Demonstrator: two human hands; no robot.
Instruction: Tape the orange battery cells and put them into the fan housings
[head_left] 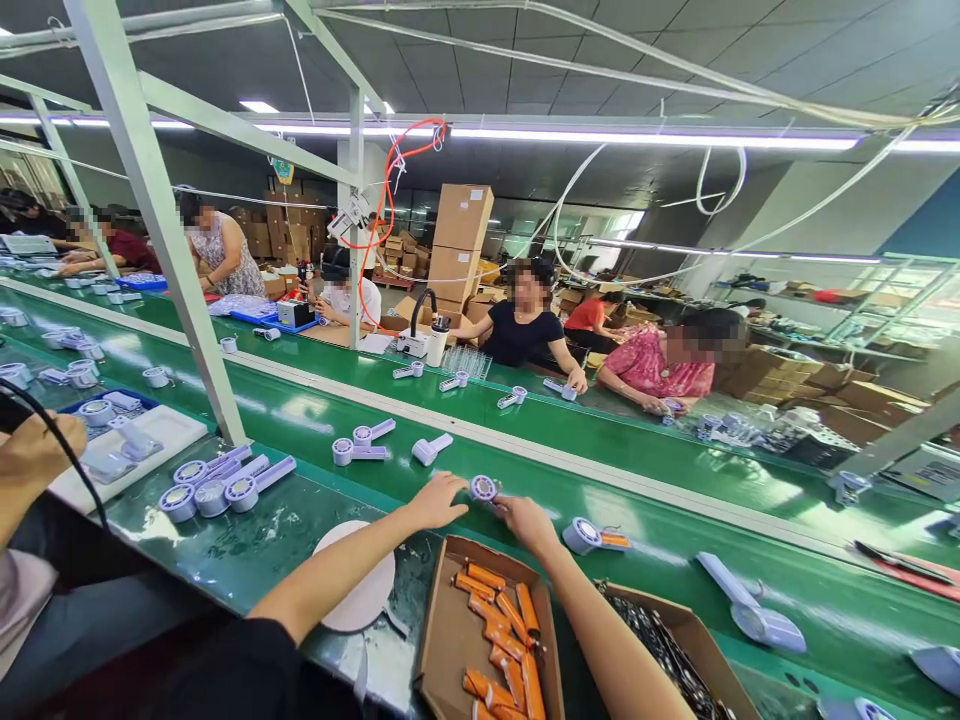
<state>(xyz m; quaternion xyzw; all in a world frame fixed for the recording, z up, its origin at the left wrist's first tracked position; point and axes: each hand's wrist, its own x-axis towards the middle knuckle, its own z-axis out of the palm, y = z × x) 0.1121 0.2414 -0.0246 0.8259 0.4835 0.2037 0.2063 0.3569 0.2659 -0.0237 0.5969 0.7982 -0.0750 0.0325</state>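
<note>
Over the near edge of the green conveyor belt, my right hand (pixel 529 525) is closed round the handle end of a lavender handheld fan (pixel 484 488); its round head points left. My left hand (pixel 441 502) is just left of that head, fingers stretched out and apart, apparently not gripping it. Below my wrists, a cardboard box (pixel 433 655) holds several orange cylindrical batteries (pixel 496 632). To the right of my right hand lies another fan body (pixel 583 536) with an orange battery in its handle. Another lavender fan (pixel 431 449) lies beyond my left hand.
A white round paddle (pixel 356 575) lies under my left forearm. Several fans (pixel 212 497) are grouped at left near a white tray (pixel 176 428). At right is a box of dark thin parts (pixel 660 640). A metal post (pixel 161 220) rises at left. Co-workers sit across the belt.
</note>
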